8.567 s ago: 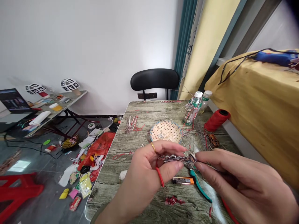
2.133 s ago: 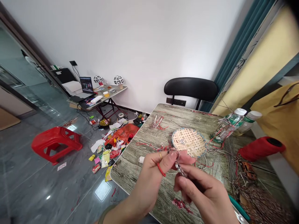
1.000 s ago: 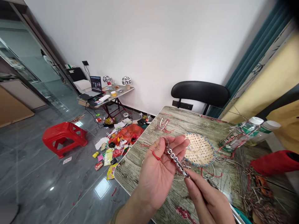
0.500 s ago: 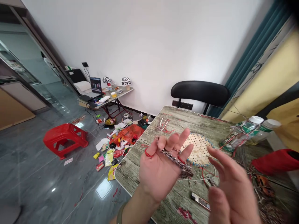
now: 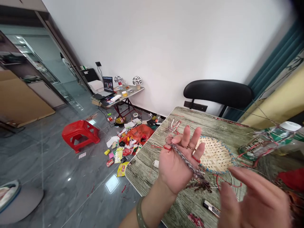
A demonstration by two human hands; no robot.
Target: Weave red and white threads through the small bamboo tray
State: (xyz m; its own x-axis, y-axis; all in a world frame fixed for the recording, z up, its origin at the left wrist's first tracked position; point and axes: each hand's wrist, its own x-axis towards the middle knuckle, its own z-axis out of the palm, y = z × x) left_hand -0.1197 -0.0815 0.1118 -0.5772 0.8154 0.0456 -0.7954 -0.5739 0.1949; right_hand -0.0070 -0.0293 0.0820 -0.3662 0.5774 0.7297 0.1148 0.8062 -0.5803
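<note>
My left hand (image 5: 177,166) is turned palm up over the table, its upper fingers stretched out. A dark brown and grey braided cord (image 5: 184,158) runs across its palm from the thumb and index finger, with loose tassel ends (image 5: 201,183) hanging past the far side. Red cord loops circle the thumb and the little finger, and a brown beaded strand (image 5: 187,146) crosses the fingers. My right hand (image 5: 256,199), partly blurred, hovers to the right with thumb and fingers apart and nothing visible in it. Behind the hands lies a round woven bamboo tray (image 5: 215,155) with blue edging.
A utility knife (image 5: 211,208), cord bits (image 5: 173,125) and a white spool (image 5: 155,163) lie on the wood-patterned table (image 5: 147,177). Bottles (image 5: 266,142) stand at right, a black chair (image 5: 217,90) behind. On the floor are a red stool (image 5: 80,134) and scattered litter (image 5: 133,139).
The view has swung left, so things appear further right. My left hand's fingers have straightened, and the braided cord lies more plainly across the palm. My right hand stays apart from it.
</note>
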